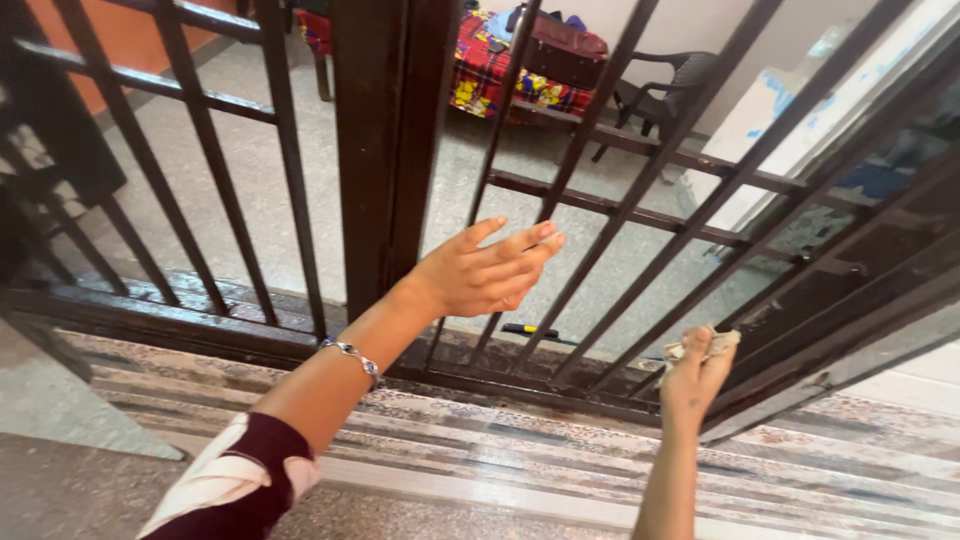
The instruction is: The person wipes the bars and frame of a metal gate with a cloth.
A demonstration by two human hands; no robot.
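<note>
I am pinching a crumpled pale cloth (700, 345) in my right hand (697, 378), the grip closing tight around it, low against the bars of the dark metal gate (600, 205). My left hand (487, 272) is reaching toward those bars with the grip spread wide and holding nothing. A silver bracelet (352, 357) is sitting on that wrist. Beyond the gate, a black and yellow tool (530, 330) is lying on the floor (250, 170).

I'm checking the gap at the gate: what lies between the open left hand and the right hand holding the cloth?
In the head view, slanted dark metal gate bars cross between the left hand and the right hand gripping the cloth.
</note>
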